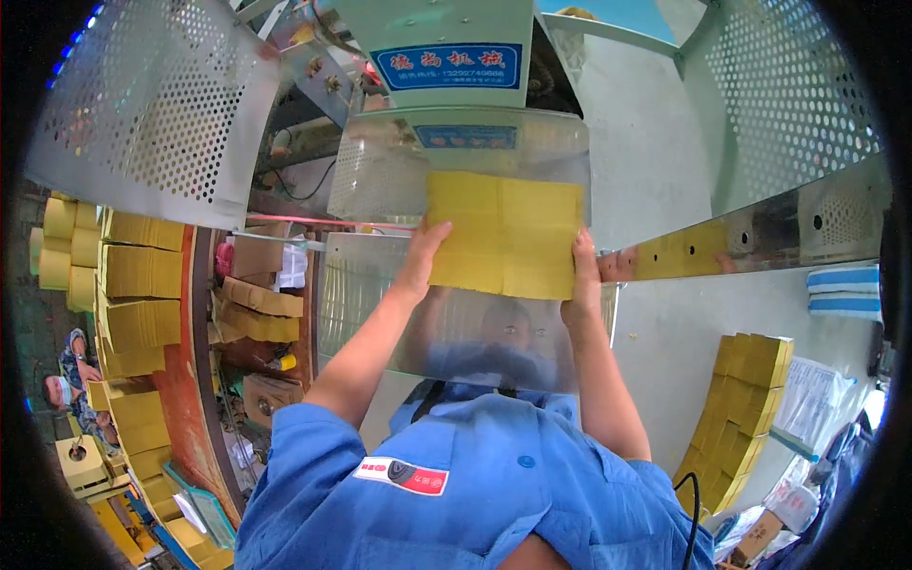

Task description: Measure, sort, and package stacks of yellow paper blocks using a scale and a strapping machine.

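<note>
A yellow-brown cardboard sheet [503, 237] with a crease down its middle is held out in front of me over a shiny metal plate. My left hand [425, 258] grips its left edge, thumb on the upper face. On the opposite edge my right hand [582, 271] has hold of it, the fingers behind mostly hidden. Below the sheet, the metal plate [456, 342] reflects my blue shirt. Just beyond the sheet stands a clear cover [380, 142] on the machine.
The machine's grey housing [446, 24] rises ahead, between perforated metal guards [152, 104]. A long steel bar [750, 233] juts in at right. Stacks of yellow cardboard stand left [142, 271] and lower right [736, 408]. Another person [81, 380] is at the far left.
</note>
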{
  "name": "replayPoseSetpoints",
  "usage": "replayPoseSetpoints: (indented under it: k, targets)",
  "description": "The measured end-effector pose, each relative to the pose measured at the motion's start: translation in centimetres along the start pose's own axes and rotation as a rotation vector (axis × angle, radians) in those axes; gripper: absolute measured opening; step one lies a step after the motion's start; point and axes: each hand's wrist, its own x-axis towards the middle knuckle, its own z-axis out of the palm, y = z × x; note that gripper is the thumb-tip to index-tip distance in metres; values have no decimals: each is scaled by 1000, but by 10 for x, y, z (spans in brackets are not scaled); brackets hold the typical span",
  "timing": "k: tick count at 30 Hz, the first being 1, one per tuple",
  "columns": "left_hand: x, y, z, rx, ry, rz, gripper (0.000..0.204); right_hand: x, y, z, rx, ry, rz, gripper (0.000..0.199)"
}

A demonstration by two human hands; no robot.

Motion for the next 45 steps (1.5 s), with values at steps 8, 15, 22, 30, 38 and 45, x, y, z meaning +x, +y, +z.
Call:
replayPoseSetpoints:
  k: [8,15,22,30,38,45]
  targets:
    - [-4,2,13,-22,20,-7,50,0,-9,3,30,-11,21,57]
    - [6,-16,17,39,137,109,53,4,-8,-1,12,107,127,50]
    - [10,-8,30,136,90,-2,44,16,22,-23,-26,173,34,54]
    - [7,-5,33,69,74,-22,54,12,21,-23,-283,79,-3,69]
    - [-11,-15,23,49,188,47,45,4,20,-6,-26,241,-133,58]
    - [-105,-41,19,294,553,183,41,-50,23,-8,-300,93,-1,26]
